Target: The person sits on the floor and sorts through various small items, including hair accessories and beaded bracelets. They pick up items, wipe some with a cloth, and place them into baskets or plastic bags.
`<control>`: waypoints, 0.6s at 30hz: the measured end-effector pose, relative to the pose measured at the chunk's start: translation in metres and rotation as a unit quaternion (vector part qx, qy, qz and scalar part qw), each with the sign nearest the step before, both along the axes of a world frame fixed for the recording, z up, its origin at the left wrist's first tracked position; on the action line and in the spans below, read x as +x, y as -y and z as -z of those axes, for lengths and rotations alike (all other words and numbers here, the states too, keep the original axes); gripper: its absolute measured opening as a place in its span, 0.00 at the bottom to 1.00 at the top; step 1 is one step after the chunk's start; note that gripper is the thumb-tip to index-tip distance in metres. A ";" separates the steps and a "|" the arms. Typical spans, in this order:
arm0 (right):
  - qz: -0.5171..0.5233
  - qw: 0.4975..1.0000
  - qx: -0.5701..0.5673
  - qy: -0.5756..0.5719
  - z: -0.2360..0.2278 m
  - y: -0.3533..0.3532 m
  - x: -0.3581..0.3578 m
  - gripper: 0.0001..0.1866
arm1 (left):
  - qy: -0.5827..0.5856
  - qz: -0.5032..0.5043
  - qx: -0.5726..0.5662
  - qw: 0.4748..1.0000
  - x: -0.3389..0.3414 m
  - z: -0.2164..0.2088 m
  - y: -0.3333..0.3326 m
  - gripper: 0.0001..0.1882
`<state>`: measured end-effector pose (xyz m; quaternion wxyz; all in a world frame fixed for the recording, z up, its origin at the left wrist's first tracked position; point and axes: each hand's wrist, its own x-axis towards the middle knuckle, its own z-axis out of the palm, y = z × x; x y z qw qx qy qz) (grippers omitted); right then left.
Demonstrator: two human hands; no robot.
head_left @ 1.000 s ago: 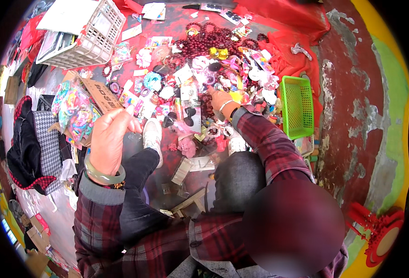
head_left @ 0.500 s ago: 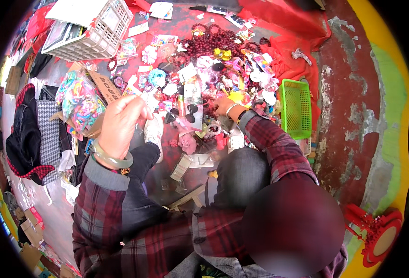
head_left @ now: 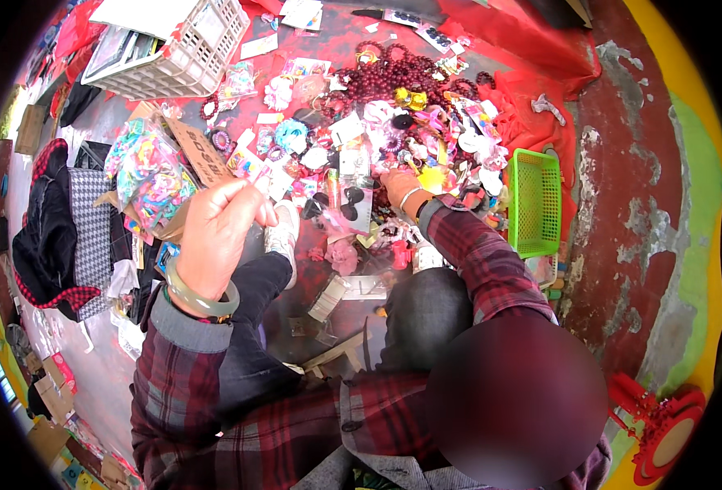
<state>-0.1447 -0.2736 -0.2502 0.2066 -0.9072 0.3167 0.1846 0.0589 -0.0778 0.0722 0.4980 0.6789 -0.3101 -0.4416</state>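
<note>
My left hand is raised near the left shoe, its fingers curled in with the thumb against them. Whatever it may hold is too small to see. A green bangle circles that wrist. Lower in the heap, my right hand has its fingers bent down among the trinkets, and their tips are hidden. Round black pieces on a clear card lie just left of it. A yellow ornament is close on its right. Beyond spread dark red bead strings, a blue scrunchie and a pink fabric flower.
A green plastic basket stands to the right of the heap. At the far left is a white crate. A bag of colourful bands leans by a cardboard piece. A black garment lies farther left.
The whole view has shifted slightly, moving the heap and basket a little rightward. My left hand sits slightly lower, still curled. My right hand stays at the heap.
</note>
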 end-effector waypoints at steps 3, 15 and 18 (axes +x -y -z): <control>0.087 0.996 0.035 -0.010 -0.003 -0.008 0.007 0.18 | -0.004 -0.005 -0.001 1.000 0.001 -0.001 -0.002 0.16; 0.102 0.994 0.002 -0.031 0.014 -0.017 0.002 0.23 | -0.022 -0.011 -0.019 1.000 0.001 0.000 -0.001 0.16; 0.112 0.991 0.007 -0.077 0.032 -0.018 0.003 0.23 | -0.019 -0.009 -0.009 1.000 -0.001 -0.001 0.002 0.16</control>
